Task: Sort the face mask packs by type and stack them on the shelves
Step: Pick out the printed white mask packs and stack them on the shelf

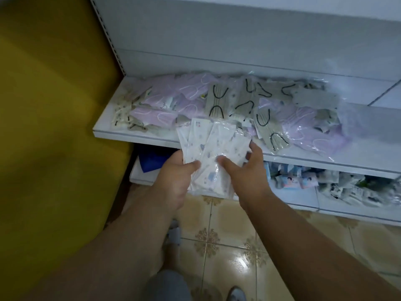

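Note:
I hold a fanned bunch of white printed mask packs (213, 148) in front of the white shelf's front edge (134, 135). My left hand (175, 179) grips the bunch from the left, thumb on top. My right hand (245, 170) holds its right side, thumb on the front and fingers behind. On the shelf lies a mixed heap: lilac mask packs (152, 114), grey packs with black ear loops (217, 101), and cream patterned packs (123, 109) at the left end.
A lower shelf (303, 192) carries more packs, some with printed pictures (299, 181), and a blue item (152, 159) at its left. A yellow wall (50, 105) stands to the left. Patterned floor tiles (227, 235) lie below, with my feet near the bottom edge.

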`<state>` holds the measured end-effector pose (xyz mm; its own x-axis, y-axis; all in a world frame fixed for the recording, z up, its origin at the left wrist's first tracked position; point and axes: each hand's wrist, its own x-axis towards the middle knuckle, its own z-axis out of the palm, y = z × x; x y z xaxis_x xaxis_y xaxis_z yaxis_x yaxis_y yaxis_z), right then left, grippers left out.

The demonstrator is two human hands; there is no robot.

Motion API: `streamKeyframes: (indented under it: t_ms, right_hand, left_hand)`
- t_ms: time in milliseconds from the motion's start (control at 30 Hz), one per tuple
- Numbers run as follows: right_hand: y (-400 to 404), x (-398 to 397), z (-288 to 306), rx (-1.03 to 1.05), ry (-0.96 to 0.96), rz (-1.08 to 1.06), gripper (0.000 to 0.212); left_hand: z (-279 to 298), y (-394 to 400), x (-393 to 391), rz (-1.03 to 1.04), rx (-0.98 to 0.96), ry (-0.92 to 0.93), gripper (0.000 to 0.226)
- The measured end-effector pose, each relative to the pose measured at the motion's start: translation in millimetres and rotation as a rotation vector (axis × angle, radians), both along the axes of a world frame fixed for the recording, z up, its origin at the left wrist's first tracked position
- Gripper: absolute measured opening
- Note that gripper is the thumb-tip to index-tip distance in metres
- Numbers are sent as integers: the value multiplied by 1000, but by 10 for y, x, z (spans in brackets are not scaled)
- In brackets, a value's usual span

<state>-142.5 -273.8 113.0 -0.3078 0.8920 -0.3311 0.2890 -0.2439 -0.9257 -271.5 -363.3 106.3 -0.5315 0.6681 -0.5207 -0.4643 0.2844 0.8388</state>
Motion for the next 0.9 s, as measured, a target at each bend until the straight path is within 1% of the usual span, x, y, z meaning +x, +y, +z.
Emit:
streamKeyframes:
  t_ms: [67, 100, 133, 167, 233, 300, 367, 400, 433, 467, 567, 667, 733, 800, 900]
  right_hand:
    - [-55, 415, 254, -314, 231, -94, 35]
    - [-80, 621, 386, -413, 301, -118, 28]
    - [-102, 826, 510, -451, 347, -122, 24]
    - [-113, 1011, 625, -445, 365, -128, 19]
    - [-100, 1299, 895, -379, 353, -161, 11]
    - [-40, 1491, 1169, -330, 333, -195, 3]
    - [13, 1578, 1432, -295, 353, -221, 5]
    - [38, 1593, 1540, -287, 357, -203, 3]
    - [52, 1588, 1633, -276, 354, -175, 3]
    - [66, 1579, 1700, -250, 349, -144, 8]
    - [181, 1541, 1883, -170, 298, -144, 16]
    - [402, 1551, 2093, -53, 246, -194, 12]
    - [579, 1558, 2230, 50, 210, -234, 12]
    - [771, 1552, 2367, 122, 192, -263, 13]
    - [1166, 1540, 2559, 229, 163, -225, 18]
  left_hand:
    - [207, -105, 450, -20, 33, 27, 30]
    - [325, -146, 653, -34, 45, 47, 31]
    - [441, -177, 835, -46, 63, 57, 31]
    - [559, -198, 991, -54, 85, 49, 29]
    - [800, -206, 1211, -45, 93, -13, 17]
    - [1012, -168, 1324, -31, 87, -41, 15]
    - [1172, -56, 1374, -75, 86, 125, 19]
    - [1252, 4, 1391, -89, 88, 205, 20]
    - [1340, 67, 1410, -93, 107, 250, 21]
    - [1408, 138, 1422, -95, 129, 276, 22]
    - [1609, 356, 1407, -124, 163, 309, 25]
    - [1793, 598, 1341, -117, 200, 236, 29]
    - [1924, 777, 1301, -116, 214, 215, 24]
    - [2050, 984, 1265, -107, 227, 262, 11]
    - [2275, 1383, 1203, -109, 259, 372, 17]
